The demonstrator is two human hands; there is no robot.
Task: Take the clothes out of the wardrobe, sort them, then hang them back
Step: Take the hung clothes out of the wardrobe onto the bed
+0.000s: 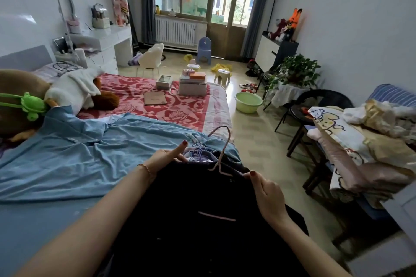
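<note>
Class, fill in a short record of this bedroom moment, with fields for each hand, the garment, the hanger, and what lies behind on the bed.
left hand: holds the dark garment's top edge
right hand: pinches the garment's other shoulder
hanger: pink hanger inside the garment, hook up
behind: blue sheet on the bed

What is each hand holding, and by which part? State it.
Both hold the black garment on its pink hanger. The left hand has its grip at the left shoulder edge, the right hand pinches the right shoulder edge.
</note>
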